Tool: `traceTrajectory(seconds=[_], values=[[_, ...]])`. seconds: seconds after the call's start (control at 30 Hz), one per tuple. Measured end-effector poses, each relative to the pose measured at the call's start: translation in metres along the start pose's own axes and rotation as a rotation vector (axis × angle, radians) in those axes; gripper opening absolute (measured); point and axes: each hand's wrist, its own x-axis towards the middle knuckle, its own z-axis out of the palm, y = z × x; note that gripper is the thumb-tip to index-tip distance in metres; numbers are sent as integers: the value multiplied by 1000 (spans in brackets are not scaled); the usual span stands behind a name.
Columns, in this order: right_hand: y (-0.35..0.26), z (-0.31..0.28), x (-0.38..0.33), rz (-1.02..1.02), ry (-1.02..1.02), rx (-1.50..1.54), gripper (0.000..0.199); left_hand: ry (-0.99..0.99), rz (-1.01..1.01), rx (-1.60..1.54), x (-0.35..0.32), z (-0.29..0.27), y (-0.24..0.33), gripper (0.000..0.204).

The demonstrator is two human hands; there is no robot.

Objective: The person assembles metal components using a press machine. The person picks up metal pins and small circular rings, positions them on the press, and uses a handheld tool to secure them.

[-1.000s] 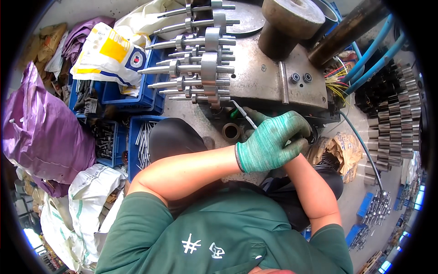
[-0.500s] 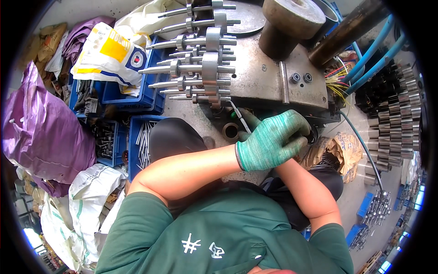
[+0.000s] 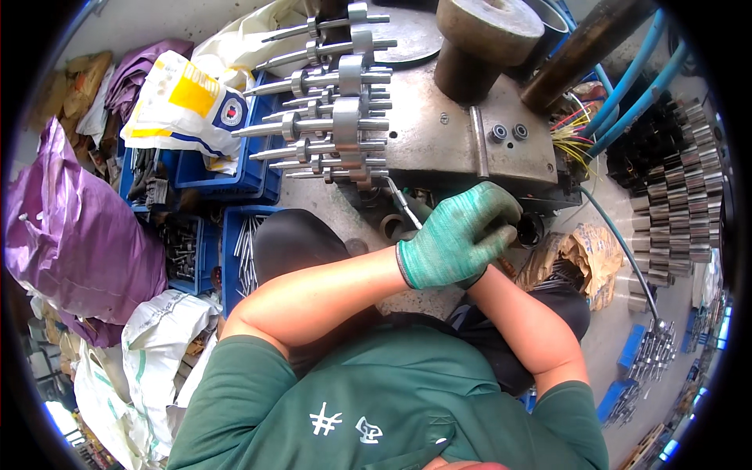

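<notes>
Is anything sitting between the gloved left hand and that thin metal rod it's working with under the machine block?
Nothing visible does. The left hand in its green glove is closed around the thin metal rod, whose free end sticks out up-left toward the rack of steel shafts. The right hand is hidden beneath the left, so its contact cannot be told.

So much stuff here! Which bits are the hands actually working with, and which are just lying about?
In use:
- left hand in a green glove, gripping a thin metal tool
- right hand, hidden under the left
- grey machine block that the tool points at

Lying about:
- metal shafts stacked on the block
- blue bins of parts
- purple bag
- white sacks
- stacked steel parts
</notes>
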Motion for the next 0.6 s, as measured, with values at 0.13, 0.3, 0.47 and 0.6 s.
traceTrajectory(seconds=[0.13,0.3,0.47,0.6], values=[[2,7,-8,146,-115,323,54,64,43,41,10,-9,4,33],[-7,6,-27,58,-11,301,53,279,3,1,21,-24,-16,36],[-45,-15,-59,-423,309,118,58,188,-107,803,50,-32,-49,37],[-89,-26,-82,-611,306,129,46,33,-146,1205,57,-27,-88,45]])
